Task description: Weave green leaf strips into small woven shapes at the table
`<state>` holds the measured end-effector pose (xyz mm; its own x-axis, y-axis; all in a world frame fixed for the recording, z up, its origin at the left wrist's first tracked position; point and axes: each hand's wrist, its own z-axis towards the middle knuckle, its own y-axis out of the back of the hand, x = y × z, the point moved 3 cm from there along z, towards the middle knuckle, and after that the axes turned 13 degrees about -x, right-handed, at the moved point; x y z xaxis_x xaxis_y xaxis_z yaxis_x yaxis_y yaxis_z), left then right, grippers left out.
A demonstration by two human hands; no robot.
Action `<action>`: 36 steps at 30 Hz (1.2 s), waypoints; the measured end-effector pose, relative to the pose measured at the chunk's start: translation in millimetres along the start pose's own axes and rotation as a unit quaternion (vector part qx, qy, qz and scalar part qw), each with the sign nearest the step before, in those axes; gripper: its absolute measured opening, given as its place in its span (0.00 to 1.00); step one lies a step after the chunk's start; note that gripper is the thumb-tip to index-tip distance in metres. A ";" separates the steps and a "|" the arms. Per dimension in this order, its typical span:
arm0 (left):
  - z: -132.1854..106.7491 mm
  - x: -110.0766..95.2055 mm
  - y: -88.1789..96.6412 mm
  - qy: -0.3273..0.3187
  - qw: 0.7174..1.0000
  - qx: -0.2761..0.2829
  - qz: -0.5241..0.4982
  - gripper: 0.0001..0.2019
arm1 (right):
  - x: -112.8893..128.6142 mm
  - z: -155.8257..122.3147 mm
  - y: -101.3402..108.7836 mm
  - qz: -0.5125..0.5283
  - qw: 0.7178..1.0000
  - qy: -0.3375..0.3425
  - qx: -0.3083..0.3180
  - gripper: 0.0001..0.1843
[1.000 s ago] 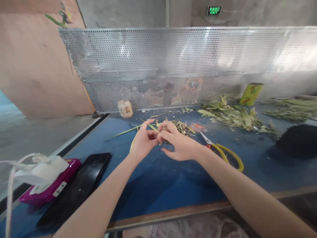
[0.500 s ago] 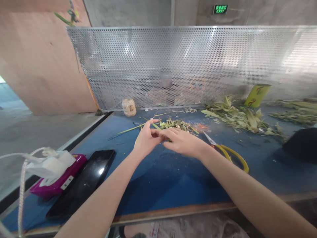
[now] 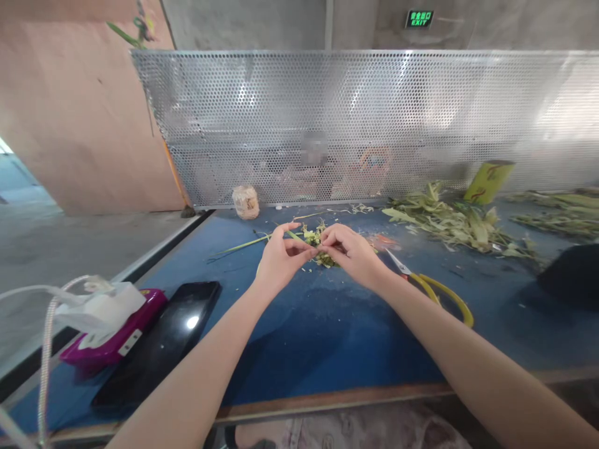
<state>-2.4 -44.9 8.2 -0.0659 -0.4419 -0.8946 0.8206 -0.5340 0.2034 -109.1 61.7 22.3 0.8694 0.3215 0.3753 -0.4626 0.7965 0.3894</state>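
head view. the left hand [image 3: 279, 259] and the right hand [image 3: 353, 252] meet above the blue tabletop [image 3: 327, 337], toward the middle of its far edge. the left fingers [image 3: 281, 231] are pinched closed on a thin green stalk [image 3: 296, 237]. the right fingers are closed on the leafy tuft [image 3: 314, 237] at its end. the stalk looks light, limp and easily snapped. the bare stem just beside the tuft seems the firmest hold. the scissors [image 3: 430, 287] lie just beside the right wrist.

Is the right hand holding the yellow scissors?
No, the scissors lie on the table beside the right hand, which pinches a green stem.
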 end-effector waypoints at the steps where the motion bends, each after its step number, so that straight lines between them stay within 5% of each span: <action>1: 0.0 0.1 -0.3 0.000 1.000 -0.001 -0.001 0.31 | -0.1 0.1 -0.3 -0.011 1.000 -0.003 0.002 0.08; 10: 0.2 0.5 -1.6 -0.037 0.999 -0.014 0.029 0.29 | 1.8 -1.4 -1.7 -0.121 0.986 -0.081 0.084 0.05; 16: -8.8 -11.4 -3.4 -0.146 0.980 0.013 0.134 0.26 | 2.7 -0.4 -5.1 -0.188 0.966 -0.009 0.176 0.07; 23: -13.7 -20.5 -4.9 -0.279 0.920 0.036 0.274 0.21 | 0.5 -2.3 -1.7 -0.099 0.983 -0.118 0.103 0.04; 28: -17.1 -24.6 -7.4 -0.437 0.849 0.009 0.298 0.17 | -5.8 -1.5 -2.0 0.010 0.982 -0.176 0.060 0.04; 36: -30.4 -35.1 -7.9 -0.601 0.756 -0.014 0.259 0.08 | -8.2 1.1 2.2 0.189 0.945 -0.255 0.084 0.05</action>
<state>10.6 -3.3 25.9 -0.1856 -0.9311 0.3140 0.9238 -0.0565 0.3786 -117.4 60.2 21.0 0.4601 0.2437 0.8538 -0.7813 0.5679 0.2589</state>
